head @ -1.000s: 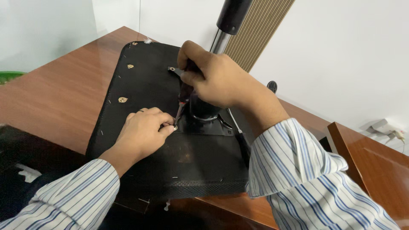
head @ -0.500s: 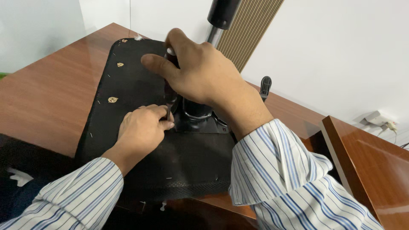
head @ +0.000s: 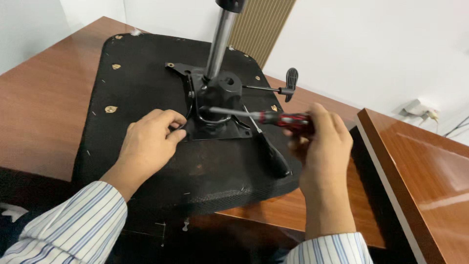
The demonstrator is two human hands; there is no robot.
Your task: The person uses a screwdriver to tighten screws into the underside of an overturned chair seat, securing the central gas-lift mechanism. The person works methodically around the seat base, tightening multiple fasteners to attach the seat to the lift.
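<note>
An upturned black chair seat [head: 141,88] lies on a brown wooden table [head: 44,98]. A black metal mechanism plate [head: 215,117] is fixed at its middle, and a silver gas cylinder [head: 219,41] stands up from it. My left hand [head: 149,139] rests on the seat with its fingertips pinched at the plate's left corner. To the right of the plate, my right hand [head: 320,142] grips a red and black screwdriver [head: 259,116], whose shaft points left toward the plate. Both wrists wear striped shirt cuffs.
Two black levers stick out of the mechanism, one [head: 288,83] toward the far right and one [head: 271,154] toward me. A second wooden panel [head: 420,171] lies at the right. A ribbed beige panel [head: 261,24] leans on the white wall behind.
My right hand has pulled back from over the plate to the right, and now holds the screwdriver level. My left hand has stayed at the plate's corner. The view has shifted.
</note>
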